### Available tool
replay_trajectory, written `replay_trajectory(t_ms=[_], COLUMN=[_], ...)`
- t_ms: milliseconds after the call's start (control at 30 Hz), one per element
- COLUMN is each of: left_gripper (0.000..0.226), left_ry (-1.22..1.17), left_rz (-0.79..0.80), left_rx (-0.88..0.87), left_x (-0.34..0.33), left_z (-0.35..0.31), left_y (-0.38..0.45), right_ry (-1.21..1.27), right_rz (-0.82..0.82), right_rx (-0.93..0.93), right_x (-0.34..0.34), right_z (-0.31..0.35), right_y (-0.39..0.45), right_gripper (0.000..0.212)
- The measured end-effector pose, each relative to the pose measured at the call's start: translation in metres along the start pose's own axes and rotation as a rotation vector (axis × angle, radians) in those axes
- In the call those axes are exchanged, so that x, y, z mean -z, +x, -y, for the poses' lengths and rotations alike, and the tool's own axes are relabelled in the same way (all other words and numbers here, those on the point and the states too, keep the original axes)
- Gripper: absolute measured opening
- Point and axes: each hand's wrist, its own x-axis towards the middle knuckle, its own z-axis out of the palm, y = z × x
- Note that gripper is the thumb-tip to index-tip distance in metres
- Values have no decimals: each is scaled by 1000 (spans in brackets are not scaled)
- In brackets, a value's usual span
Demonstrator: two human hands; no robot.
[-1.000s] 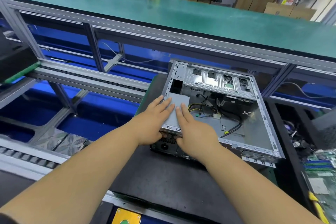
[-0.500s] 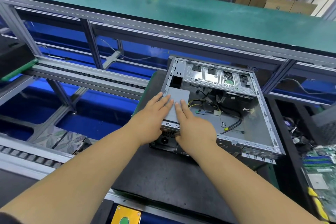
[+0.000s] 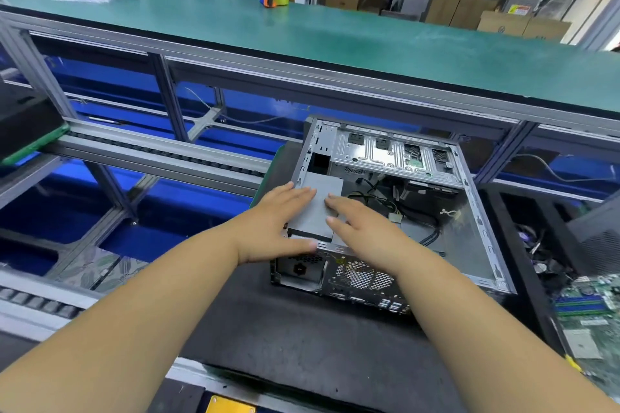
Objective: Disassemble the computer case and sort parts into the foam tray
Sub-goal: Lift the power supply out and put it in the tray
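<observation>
Bright even overhead light, soft shadows, mild glare on bare metal, wide-angle bending at edges, slight softness

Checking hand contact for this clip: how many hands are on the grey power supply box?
2. The left hand lies flat on the power supply box at its left edge, thumb along the near edge of the computer case. The right hand rests flat on its right side.

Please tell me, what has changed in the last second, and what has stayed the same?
Little changed. Both hands remain flat on the grey power supply in the open computer case. The right hand shifted slightly toward the case's inside; the left hand keeps its thumb at the rear edge. Nothing was grasped or released.
</observation>
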Motion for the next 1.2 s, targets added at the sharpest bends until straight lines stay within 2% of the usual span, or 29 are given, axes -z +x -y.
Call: replay_trajectory(t_ms=[100, 167, 267, 367, 700, 1000, 1067, 1133, 1200], left_gripper=[76, 81, 95, 98, 91, 88, 93, 99, 101], left_ry=[-106, -92, -145, -251, -416, -458, -432, -381, -364], left_rz=[-160, -201, -124, -62, -150, -220, -186, -168, -181], left_rx=[73, 180, 362, 445, 475, 506, 534, 565, 593], left_x=[4, 6, 7, 0, -10, -14, -9, -6, -7], left_z=[-9, -13, -17, -13, -10, -13, -13, -13, -17], left_y=[7, 14, 27, 35, 40, 42, 44, 49, 53], right_ry=[59, 141, 338, 414, 490, 527, 606, 660, 670], right_rz=[-74, -76, -8, 68, 144, 33, -9, -33, -9], right_rx=[-82, -159, -252, -275, -234, -211, -278, -342, -388], right_x=[5, 7, 7, 1, 4, -4, -1, 4, 5], right_z=[-3, -5, -4, -8, -18, -28, -26, -25, -23], right_y=[11, 19, 28, 34, 50, 52, 55, 62, 70], right_gripper=[61, 62, 63, 67, 54, 60, 70, 96, 110])
